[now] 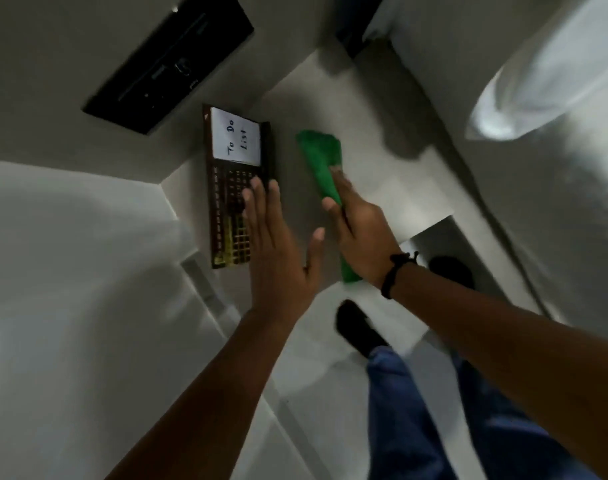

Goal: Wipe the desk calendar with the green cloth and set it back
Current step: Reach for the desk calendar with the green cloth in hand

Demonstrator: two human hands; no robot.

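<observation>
The desk calendar (231, 188) is a dark brown board with a white "To Do List" card at its upper end and a grid of date squares below; it stands against the pale wall on the white ledge (392, 188). My left hand (278, 247) is spread flat with fingers apart, its fingertips over the calendar's right edge; contact cannot be told. My right hand (361, 237) is closed on the green cloth (321, 161), which sticks out beyond the fingers to the right of the calendar, apart from it.
A black rectangular panel (167, 64) hangs on the wall above left of the calendar. A white cabinet front (70, 271) fills the left. My legs in blue trousers (416, 410) and black shoes (358, 327) stand on the pale floor below.
</observation>
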